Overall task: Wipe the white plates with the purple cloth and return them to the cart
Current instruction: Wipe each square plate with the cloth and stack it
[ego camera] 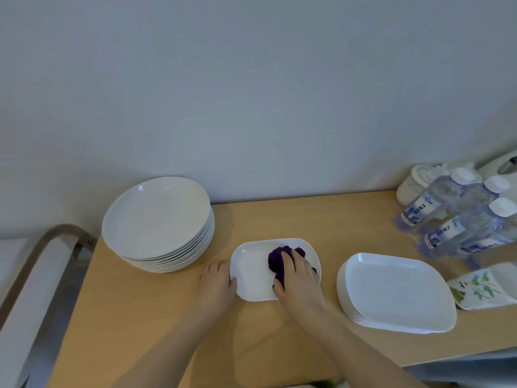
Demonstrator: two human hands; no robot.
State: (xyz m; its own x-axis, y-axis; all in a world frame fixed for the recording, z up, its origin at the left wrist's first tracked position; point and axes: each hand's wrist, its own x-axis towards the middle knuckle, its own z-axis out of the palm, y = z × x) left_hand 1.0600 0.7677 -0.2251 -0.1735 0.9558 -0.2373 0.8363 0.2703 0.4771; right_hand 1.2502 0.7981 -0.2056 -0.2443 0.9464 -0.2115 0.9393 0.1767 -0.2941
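Purple cloth is bunched under the right hand, fingers curled over it, pressing it onto the small rectangular plate mid-cart. Left hand grips the plate's left rim — keep that brace firm so the plate doesn't skate, and sweep out to the corners. Round plate stack sits just left, rectangular stack right; both near enough to clip. 3 water bottles stand far right on the wooden cart top.
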